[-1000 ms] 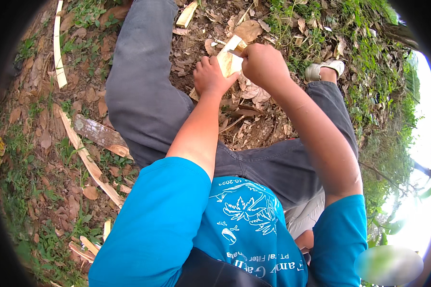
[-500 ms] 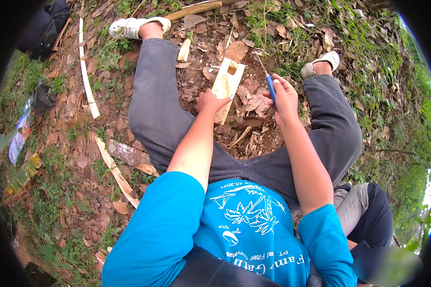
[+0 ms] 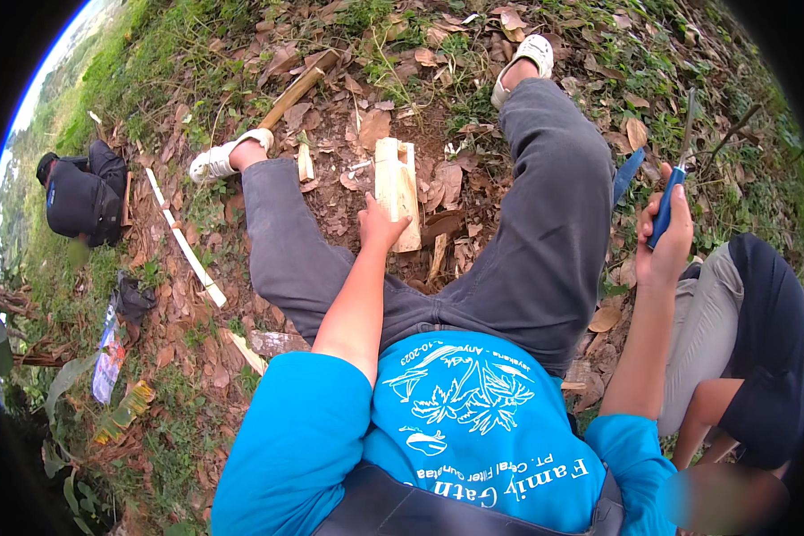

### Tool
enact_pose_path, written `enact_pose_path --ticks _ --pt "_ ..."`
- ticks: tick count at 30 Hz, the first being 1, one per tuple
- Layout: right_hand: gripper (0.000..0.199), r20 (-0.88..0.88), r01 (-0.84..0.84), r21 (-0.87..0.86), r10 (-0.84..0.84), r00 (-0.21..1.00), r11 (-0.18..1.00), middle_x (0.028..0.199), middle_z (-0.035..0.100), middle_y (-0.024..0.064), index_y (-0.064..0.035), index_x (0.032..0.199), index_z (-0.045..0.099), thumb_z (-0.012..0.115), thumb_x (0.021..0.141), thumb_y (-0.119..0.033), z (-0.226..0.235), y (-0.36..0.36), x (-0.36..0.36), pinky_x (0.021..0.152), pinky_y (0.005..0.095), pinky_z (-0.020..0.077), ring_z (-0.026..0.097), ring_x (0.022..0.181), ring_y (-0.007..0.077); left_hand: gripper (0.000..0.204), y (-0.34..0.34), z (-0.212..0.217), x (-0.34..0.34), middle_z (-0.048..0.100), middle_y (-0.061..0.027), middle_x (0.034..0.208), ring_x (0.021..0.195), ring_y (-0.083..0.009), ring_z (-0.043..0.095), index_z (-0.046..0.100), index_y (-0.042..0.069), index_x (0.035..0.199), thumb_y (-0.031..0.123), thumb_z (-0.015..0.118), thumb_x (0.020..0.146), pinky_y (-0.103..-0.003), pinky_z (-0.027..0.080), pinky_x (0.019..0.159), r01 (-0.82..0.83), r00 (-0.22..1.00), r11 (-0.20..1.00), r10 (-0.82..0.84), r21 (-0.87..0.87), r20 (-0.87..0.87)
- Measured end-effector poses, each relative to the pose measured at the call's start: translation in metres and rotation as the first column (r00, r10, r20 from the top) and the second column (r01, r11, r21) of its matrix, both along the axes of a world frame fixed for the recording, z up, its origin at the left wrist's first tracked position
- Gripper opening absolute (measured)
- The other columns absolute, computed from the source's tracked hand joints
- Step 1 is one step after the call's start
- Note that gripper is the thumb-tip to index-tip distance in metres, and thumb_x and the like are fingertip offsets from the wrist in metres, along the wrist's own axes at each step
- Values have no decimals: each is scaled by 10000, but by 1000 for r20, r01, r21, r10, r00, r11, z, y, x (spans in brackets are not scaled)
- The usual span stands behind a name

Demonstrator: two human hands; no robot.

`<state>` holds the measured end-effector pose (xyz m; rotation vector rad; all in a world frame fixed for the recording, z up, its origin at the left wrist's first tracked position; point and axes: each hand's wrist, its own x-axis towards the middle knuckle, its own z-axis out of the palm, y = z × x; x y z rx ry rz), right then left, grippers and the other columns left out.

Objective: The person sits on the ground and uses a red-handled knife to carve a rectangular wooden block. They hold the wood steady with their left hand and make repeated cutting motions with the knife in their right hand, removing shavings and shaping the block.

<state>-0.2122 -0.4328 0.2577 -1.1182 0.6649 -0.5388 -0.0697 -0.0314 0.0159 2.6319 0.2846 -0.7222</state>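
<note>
A pale wooden block (image 3: 391, 183) with a rectangular cut-out at its far end lies on the ground between my spread legs. My left hand (image 3: 383, 225) grips its near part, thumb across the top and fingers along the left side. Out to the right, past my right knee, my right hand (image 3: 665, 223) is raised, closed round the blue handle of a hand tool (image 3: 664, 210). Its slim metal shaft points away from me; the exact kind of tip is too small to tell.
Dry leaves and grass cover the ground. A blue flat piece (image 3: 628, 176) lies beyond my right knee. Another person (image 3: 732, 339) is close at the right. Long wood strips (image 3: 183, 239), a wood stick (image 3: 302, 94) and a black bag (image 3: 85, 201) lie leftward and ahead.
My right hand has moved away from beside the block, out to the right, with the blue-handled tool still in it. My left hand keeps hold of the block. The view has shifted.
</note>
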Motion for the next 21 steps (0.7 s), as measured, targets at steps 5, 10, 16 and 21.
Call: enact_pose_path --ticks 5,10,16,21 --pt "347 -491 -74 -165 -17 871 983 815 588 -25 -22 1277 635 644 1003 -234 -163 -26 -78 586 240 442 527 662 60 971 -15 -6 -3 644 -226 1285 1194 -376 643 520 42 1377 512 919 627 -455 537 993 92 995 995 -90 39 -48" --pt "524 -644 -136 -473 -236 728 871 1254 675 237 -52 1416 572 664 913 -165 -270 18 -144 999 424 500 665 1160 378 613 -9 7 3 751 -163 1120 1095 -354 710 727 44 1038 491 889 652 -445 556 953 92 991 990 -81 103 -111" --pt "565 -780 -271 -566 -399 482 779 1345 547 54 -184 1408 587 730 861 -203 -285 49 -157 1058 524 391 485 1293 309 477 7 19 -14 730 -102 939 915 -275 724 681 -12 1135 315 799 809 -458 549 819 -483 856 831 383 -276 -347" --pt "573 -724 -493 -491 -21 690 718 1309 568 73 -177 1392 590 765 850 -238 -293 43 -133 1047 501 397 514 1256 313 741 -6 32 -6 562 -176 1399 1250 -365 588 447 0 1443 307 761 847 -571 462 1055 -612 787 499 459 -613 -412"
